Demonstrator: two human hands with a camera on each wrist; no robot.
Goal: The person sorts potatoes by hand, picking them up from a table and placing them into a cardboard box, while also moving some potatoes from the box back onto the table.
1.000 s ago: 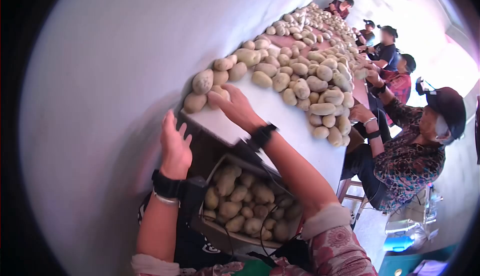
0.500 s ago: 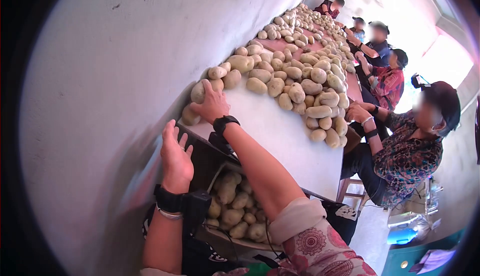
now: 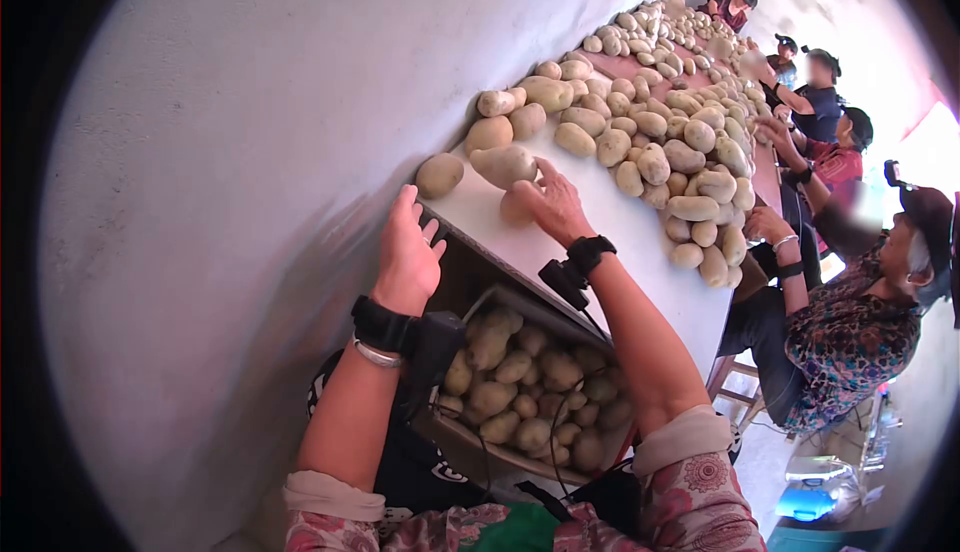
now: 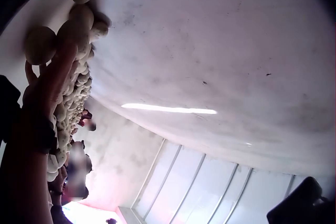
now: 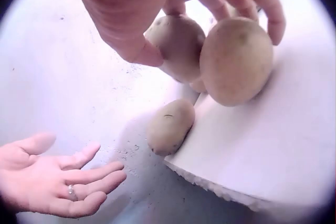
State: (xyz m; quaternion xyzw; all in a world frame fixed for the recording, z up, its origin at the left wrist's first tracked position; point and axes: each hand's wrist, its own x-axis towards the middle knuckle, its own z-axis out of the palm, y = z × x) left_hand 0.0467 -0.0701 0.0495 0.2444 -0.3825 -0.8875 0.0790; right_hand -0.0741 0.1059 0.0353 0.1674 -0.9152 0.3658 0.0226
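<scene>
Now that one potato (image 5: 176, 48) stands shifted from the wall (image 3: 250, 102), the right hand (image 3: 552, 204) pinches it above the table (image 3: 668, 297) between thumb and fingers; second potato (image 5: 236, 64) beneath those fingers; left hand (image 3: 410, 257) empty, fingers loosely spread, near the corner potato (image 3: 439, 176); handling seemingly mid-course.

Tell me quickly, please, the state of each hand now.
Left hand: open, holding nothing.
Right hand: closed on a potato, another potato beside it.

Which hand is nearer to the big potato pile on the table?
Right. The right hand is over the table, short of the potato pile; the left hand is farther back, near the wall.
</scene>
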